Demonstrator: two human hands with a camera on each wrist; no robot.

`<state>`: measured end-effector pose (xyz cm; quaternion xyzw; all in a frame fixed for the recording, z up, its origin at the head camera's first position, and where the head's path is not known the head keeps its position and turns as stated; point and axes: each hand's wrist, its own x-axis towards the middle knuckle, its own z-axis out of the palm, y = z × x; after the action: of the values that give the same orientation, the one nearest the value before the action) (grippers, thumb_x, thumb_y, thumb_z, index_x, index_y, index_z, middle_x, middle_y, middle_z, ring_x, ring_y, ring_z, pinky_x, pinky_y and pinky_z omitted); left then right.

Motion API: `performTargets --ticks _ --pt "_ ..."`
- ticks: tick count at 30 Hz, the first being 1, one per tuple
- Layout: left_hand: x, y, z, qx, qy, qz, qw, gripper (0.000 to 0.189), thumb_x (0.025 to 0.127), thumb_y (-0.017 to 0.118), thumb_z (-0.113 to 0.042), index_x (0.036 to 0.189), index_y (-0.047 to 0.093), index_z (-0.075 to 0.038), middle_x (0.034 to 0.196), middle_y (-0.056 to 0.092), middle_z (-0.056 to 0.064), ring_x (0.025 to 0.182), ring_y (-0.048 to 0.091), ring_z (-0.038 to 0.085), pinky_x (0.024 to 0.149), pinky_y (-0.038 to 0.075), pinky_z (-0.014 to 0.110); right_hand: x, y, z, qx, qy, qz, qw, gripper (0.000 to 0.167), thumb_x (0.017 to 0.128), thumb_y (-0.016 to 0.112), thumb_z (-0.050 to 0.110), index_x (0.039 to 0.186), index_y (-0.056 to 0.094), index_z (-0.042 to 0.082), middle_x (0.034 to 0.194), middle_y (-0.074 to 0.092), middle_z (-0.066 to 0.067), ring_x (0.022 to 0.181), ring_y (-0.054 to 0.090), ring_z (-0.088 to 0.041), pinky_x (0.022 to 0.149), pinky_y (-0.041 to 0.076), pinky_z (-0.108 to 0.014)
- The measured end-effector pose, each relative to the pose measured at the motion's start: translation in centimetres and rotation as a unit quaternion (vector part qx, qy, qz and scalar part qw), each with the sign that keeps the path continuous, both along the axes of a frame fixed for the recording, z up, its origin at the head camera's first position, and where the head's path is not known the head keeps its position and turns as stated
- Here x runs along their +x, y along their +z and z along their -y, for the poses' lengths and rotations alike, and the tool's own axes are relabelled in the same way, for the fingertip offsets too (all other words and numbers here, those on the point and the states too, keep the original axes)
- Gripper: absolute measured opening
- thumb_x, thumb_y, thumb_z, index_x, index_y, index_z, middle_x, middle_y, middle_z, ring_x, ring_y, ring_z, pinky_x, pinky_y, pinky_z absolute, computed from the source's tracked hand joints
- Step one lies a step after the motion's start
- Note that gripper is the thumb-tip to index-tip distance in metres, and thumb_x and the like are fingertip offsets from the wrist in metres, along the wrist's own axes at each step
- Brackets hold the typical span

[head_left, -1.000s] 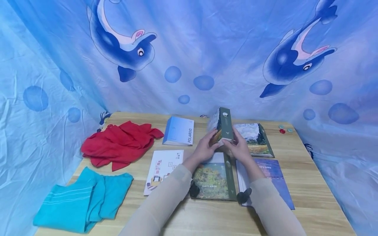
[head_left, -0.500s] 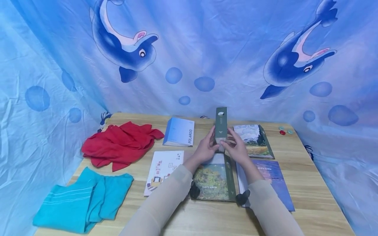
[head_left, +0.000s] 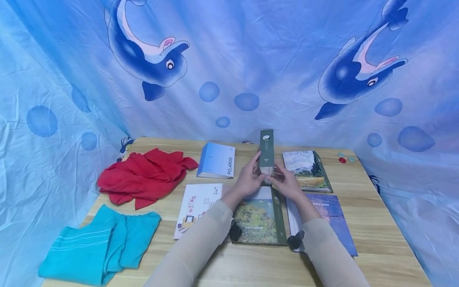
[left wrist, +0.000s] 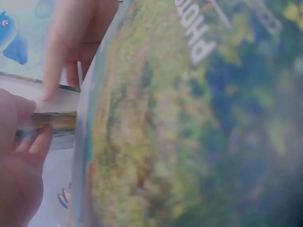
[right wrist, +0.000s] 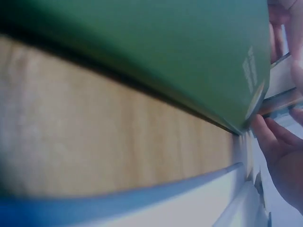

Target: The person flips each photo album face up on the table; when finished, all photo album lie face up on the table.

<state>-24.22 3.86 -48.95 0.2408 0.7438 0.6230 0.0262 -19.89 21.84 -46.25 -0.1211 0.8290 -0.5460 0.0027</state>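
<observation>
A thick photo album with a dark green spine [head_left: 266,149] stands on edge between my hands, its spine and pale page edges facing me. My left hand [head_left: 248,178] holds its left side and my right hand [head_left: 287,182] its right side, with both thumbs near the page edges at the bottom. Just in front, a flower-painted photo album [head_left: 256,217] lies flat on the table. It fills most of the left wrist view, and its green spine band [right wrist: 189,52] crosses the right wrist view. Some fingers are hidden behind the held album.
A landscape-covered album [head_left: 305,169] and a purple-blue album [head_left: 333,223] lie on the right. Left of my hands are a blue Polaroid album [head_left: 216,159] and a white illustrated album [head_left: 199,203]. Red cloth [head_left: 143,175], turquoise cloth [head_left: 104,243] and small discs [head_left: 342,160] lie farther out.
The held album has turned from a slanted stance, with its painted cover showing, to spine straight toward me. It has shifted slightly left with both hands. The other things stay put.
</observation>
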Motion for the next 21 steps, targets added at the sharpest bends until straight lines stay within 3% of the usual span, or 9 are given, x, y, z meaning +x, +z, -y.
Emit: performTargets --ticks 3,8,14,21 --pt "-0.2 0.4 0.2 -0.001 0.016 -0.026 0.9995 0.079 0.092 0.067 0.005 0.16 0.029 -0.012 0.163 0.032 0.009 0.139 0.047 0.023 0.106 0.045 0.022 -0.5 -1.2 -0.2 0.001 -0.001 0.016 0.9999 0.065 0.099 0.068 0.014 0.154 0.037 0.0 0.144 0.049 -0.033 0.133 0.048 -0.049 0.111 0.041 -0.056" --pt "-0.2 1.2 0.9 -0.051 0.041 -0.076 0.995 0.069 0.093 0.071 -0.003 0.154 0.039 -0.003 0.166 0.026 0.003 0.145 0.039 0.019 0.113 0.037 0.021 -1.8 -3.9 -0.9 0.02 -0.017 0.034 0.9991 0.072 0.097 0.071 0.028 0.156 0.036 0.005 0.148 0.048 -0.026 0.135 0.049 -0.042 0.111 0.043 -0.049" --pt "-0.4 1.6 2.0 -0.078 0.044 -0.083 0.9925 0.068 0.093 0.073 -0.009 0.153 0.041 -0.001 0.164 0.03 0.01 0.146 0.037 0.023 0.115 0.038 0.03 -1.9 -3.9 -0.9 0.035 -0.015 0.033 0.9987 0.067 0.095 0.073 0.032 0.15 0.045 0.005 0.148 0.05 -0.023 0.135 0.05 -0.041 0.11 0.045 -0.051" --pt "-0.6 1.1 3.2 -0.088 0.045 -0.06 0.9933 0.068 0.093 0.074 -0.01 0.152 0.041 0.0 0.164 0.029 0.009 0.144 0.04 0.025 0.111 0.042 0.025 -1.9 -3.6 -0.9 0.075 -0.029 0.059 0.995 0.078 0.093 0.073 0.043 0.152 0.042 0.003 0.151 0.047 -0.023 0.136 0.049 -0.041 0.111 0.044 -0.051"
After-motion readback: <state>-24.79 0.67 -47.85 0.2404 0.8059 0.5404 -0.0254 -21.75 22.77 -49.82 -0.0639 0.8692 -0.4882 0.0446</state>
